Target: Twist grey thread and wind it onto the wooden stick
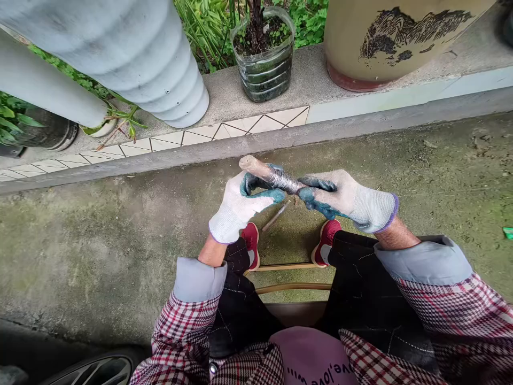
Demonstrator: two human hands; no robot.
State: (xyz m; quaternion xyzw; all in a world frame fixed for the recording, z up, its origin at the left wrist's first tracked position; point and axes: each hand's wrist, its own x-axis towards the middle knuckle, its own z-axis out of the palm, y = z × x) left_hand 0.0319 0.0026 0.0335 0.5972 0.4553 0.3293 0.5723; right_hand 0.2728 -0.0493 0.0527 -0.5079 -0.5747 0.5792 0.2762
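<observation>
A wooden stick (256,167) is held slantwise in front of me, its bare rounded end pointing up and left. Silvery wire (285,181) is wound tightly round its middle. My left hand (239,202), in a white glove with a blue-green coated palm, closes round the stick from below, thumb along the near side. Gloved the same way, my right hand (333,193) grips the lower right end, and its fingers hide that tip. On the ground below them lies a thin brownish rod (276,216) with a lighter end; its kind is unclear.
Ahead runs a low concrete ledge (224,88) with a tiled face. On it stand a ribbed white pot (160,69), a cut plastic bottle planter (264,72) and a large tan pot (385,48). My red shoes (250,246) rest on mossy concrete. A wheel (108,369) shows at lower left.
</observation>
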